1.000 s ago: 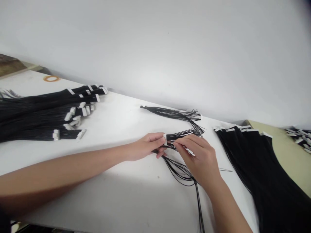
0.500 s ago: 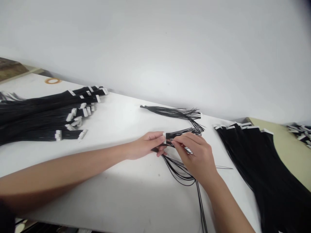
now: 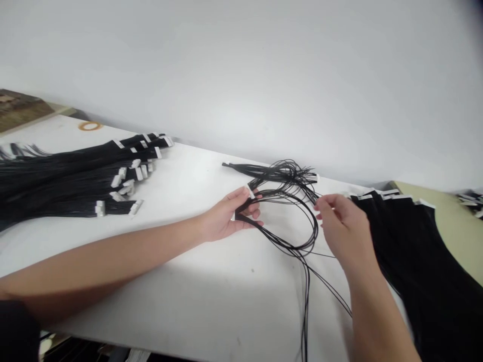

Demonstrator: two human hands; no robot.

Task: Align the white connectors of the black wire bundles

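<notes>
Near the middle, my left hand [image 3: 234, 213] is closed on a black wire harness with white connectors [image 3: 249, 191] at its end. From there the harness wires [image 3: 315, 229] curve in a loop to the right, and some hang toward the table's front. My right hand [image 3: 345, 229] is pinched at the right, its fingertips on a thin black wire by the tail of a loose wire bundle [image 3: 260, 172]. That bundle lies on the table behind both hands, and its strands overlap the harness wires.
Many black cables with white connectors [image 3: 128, 188] are piled at the left. More black cables [image 3: 411, 241] lie at the right, across a pale yellow board [image 3: 453, 236]. An orange tape ring [image 3: 90, 126] rests at the back left. A white wall [image 3: 241, 75] borders the table [image 3: 181, 296].
My right hand has moved right, away from the connector in my left hand, to the loose wires' ends. The harness wires now spread in an open loop, and my left hand has tilted.
</notes>
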